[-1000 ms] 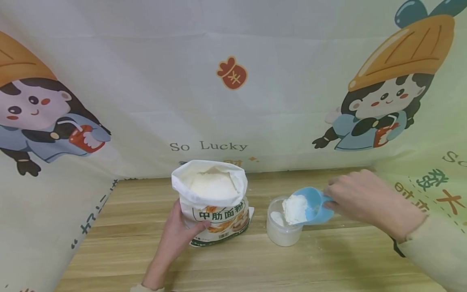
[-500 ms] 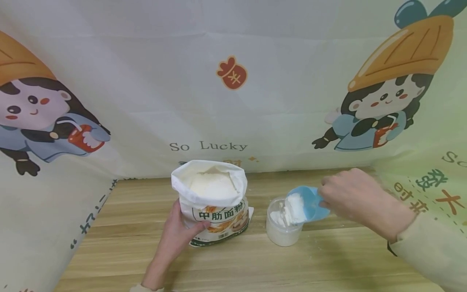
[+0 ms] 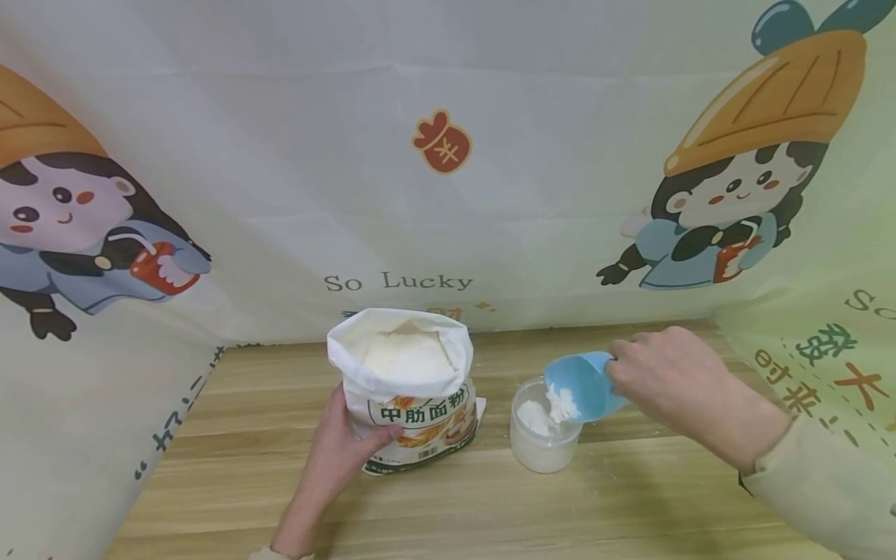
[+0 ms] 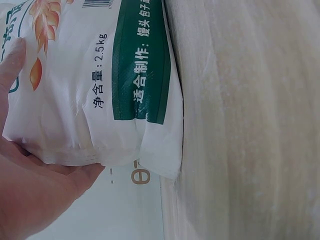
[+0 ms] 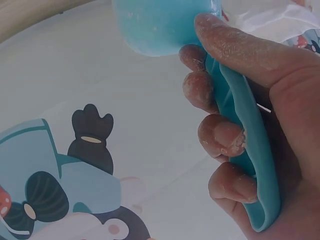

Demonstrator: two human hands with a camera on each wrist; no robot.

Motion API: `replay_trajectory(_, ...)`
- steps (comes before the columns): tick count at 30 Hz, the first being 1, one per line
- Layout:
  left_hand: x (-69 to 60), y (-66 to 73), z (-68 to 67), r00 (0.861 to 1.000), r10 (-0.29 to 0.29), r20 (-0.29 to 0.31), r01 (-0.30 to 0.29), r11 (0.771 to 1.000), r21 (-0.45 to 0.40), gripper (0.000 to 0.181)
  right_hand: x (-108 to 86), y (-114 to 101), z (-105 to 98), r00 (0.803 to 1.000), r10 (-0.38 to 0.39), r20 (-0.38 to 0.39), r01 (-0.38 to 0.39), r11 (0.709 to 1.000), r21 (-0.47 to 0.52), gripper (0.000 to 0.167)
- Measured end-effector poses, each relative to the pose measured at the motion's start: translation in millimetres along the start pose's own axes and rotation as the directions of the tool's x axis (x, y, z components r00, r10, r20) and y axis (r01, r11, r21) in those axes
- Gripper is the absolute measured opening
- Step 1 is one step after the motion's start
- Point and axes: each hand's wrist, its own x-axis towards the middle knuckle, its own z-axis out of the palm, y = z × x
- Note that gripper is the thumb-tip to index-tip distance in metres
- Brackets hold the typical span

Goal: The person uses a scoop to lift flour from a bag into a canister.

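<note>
A white flour bag (image 3: 406,389) with its top rolled open stands on the wooden table, full of flour (image 3: 409,356). My left hand (image 3: 343,439) grips its lower left side, thumb across the front; the left wrist view shows the fingers around the bag's edge (image 4: 85,135). To the right is a clear round jar (image 3: 544,447) with flour inside. Above its rim a blue scoop (image 3: 584,385) is tilted down to the left, a little flour (image 3: 562,404) at its lip. My right hand (image 3: 665,381) holds the scoop, its fingers curled round the handle (image 5: 250,150).
Pale printed cloth (image 3: 392,194) rises behind and on both sides of the wooden table (image 3: 476,505). Some white flour specks lie on the table near the jar.
The right hand has tipped the scoop further and moved slightly left. Most of the flour has slid from the scoop into the jar. The left hand and the bag have stayed still.
</note>
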Motion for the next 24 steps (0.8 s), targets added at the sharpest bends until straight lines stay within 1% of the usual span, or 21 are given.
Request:
replay_trajectory(3, -0.4, -0.2, -0.3, 1.0, 0.001, -0.002, -0.001, 1.0, -0.001, 0.099, -0.2, -1, 0, 1.0, -0.009, -0.025, 0.008, 1.0, -0.009, 0.031)
replay_trajectory(6, -0.1, -0.2, -0.8, 1.0, 0.004, -0.002, -0.004, 1.0, 0.0, 0.098, -0.7, -1, 2, 1.0, -0.005, -0.027, 0.005, 1.0, -0.011, 0.032)
replay_trajectory(8, -0.1, -0.2, -1.2, 1.0, 0.001, -0.003, -0.001, 1.0, 0.004, 0.097, -1.6, -1, 3, 1.0, 0.002, -0.023, -0.002, 1.0, -0.005, 0.032)
replay_trajectory(12, -0.3, -0.1, -1.7, 1.0, -0.003, -0.005, 0.004, 1.0, 0.011, 0.098, -6.0, 1, 6, 0.999, 0.013, -0.048, -0.012, 1.0, 0.018, 0.031)
replay_trajectory(15, -0.1, 0.3, -1.7, 1.0, -0.002, -0.005, 0.003, 1.0, 0.015, 0.098, -11.1, 2, 10, 0.998, 0.032, -0.053, -0.03, 0.998, 0.054, 0.028)
replay_trajectory(18, 0.2, 0.0, -1.3, 1.0, -0.001, -0.009, 0.001, 1.0, 0.017, 0.097, -18.4, 3, 14, 0.996, 0.078, -0.038, -0.073, 0.991, 0.115, 0.026)
replay_trajectory(20, 0.2, -0.3, -1.1, 1.0, -0.001, -0.01, 0.001, 1.0, 0.014, 0.097, -24.3, 4, 17, 0.993, 0.111, -0.028, -0.104, 0.981, 0.166, 0.025)
replay_trajectory(24, 0.4, -1.2, 0.0, 1.0, 0.006, -0.007, -0.006, 1.0, 0.01, 0.098, -37.6, 9, 22, 0.985, 0.171, -0.016, -0.161, 0.949, 0.27, 0.019)
